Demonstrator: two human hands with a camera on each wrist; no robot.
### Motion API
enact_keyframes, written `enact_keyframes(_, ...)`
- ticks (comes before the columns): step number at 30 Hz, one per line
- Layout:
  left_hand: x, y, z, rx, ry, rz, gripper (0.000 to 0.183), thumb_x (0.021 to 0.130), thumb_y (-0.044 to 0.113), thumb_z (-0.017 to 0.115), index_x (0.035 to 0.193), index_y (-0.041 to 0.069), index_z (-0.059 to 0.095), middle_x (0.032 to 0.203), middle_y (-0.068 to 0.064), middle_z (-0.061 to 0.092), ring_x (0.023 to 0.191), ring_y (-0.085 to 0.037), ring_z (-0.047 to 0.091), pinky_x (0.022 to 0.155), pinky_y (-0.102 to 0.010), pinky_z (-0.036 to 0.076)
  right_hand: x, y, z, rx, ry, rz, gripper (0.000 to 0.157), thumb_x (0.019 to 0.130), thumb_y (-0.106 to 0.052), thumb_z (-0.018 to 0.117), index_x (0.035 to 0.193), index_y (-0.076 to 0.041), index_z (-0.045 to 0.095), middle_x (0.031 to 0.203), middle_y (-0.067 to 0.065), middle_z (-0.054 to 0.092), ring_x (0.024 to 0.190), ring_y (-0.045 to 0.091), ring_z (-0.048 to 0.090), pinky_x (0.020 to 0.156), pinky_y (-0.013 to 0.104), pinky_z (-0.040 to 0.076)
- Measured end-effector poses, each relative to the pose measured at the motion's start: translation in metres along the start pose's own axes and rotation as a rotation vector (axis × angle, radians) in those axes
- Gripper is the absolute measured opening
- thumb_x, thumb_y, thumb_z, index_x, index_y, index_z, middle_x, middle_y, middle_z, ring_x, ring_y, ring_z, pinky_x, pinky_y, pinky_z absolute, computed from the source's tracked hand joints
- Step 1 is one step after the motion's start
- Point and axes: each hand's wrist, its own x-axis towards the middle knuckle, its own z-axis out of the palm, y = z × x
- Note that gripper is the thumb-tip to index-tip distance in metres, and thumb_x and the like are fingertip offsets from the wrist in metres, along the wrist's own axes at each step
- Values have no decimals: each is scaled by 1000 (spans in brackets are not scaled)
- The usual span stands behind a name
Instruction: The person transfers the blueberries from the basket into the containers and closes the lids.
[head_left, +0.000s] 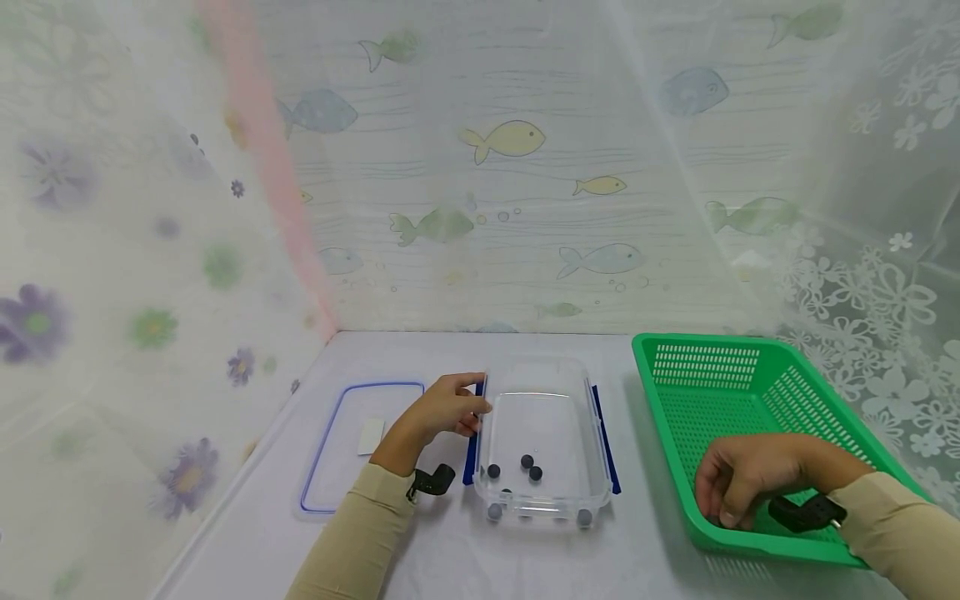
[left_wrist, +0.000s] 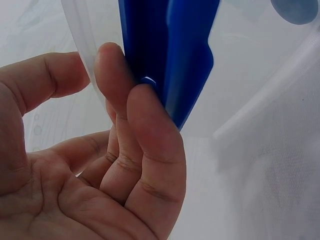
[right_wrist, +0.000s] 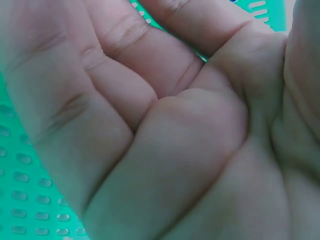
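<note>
A clear plastic container with blue side latches stands in the middle of the table. Several small dark balls lie in it, toward its near end. My left hand grips the container's left side; in the left wrist view its fingers curl against the blue latch, with the thumb at the clear wall. Inside the green basket on the right, my right hand reaches down at the near left corner. Its thumb and curled fingers pinch a dark ball, mostly hidden by them.
A clear lid with a blue seal lies flat on the left of the table, partly behind the left forearm, with a small white rectangle on it. Patterned translucent sheets hang along the back and both sides.
</note>
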Motion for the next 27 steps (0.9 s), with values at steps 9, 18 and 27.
enact_keyframes(9,-1,0,0,0,3,-3,75,93,15,74,160,12,40,113,-15,67,64,-17,65,65,-30,62,0,-2,-4,-26,50,-60,30,84,1,73,111,14,68,92,5,76,76,8,66,69,28,60)
enact_keyframes(18,-1,1,0,-2,5,0,75,92,17,75,159,12,41,115,-15,67,65,-17,66,66,-31,62,-6,-8,-9,-50,84,-127,32,84,3,72,114,15,66,100,9,76,83,8,68,73,29,61)
enact_keyframes(27,-2,0,0,-6,2,4,75,92,17,75,159,12,42,115,-15,67,65,-17,66,66,-31,62,-16,-31,-13,-145,119,-202,25,92,4,67,115,12,67,103,12,75,89,12,72,79,34,63)
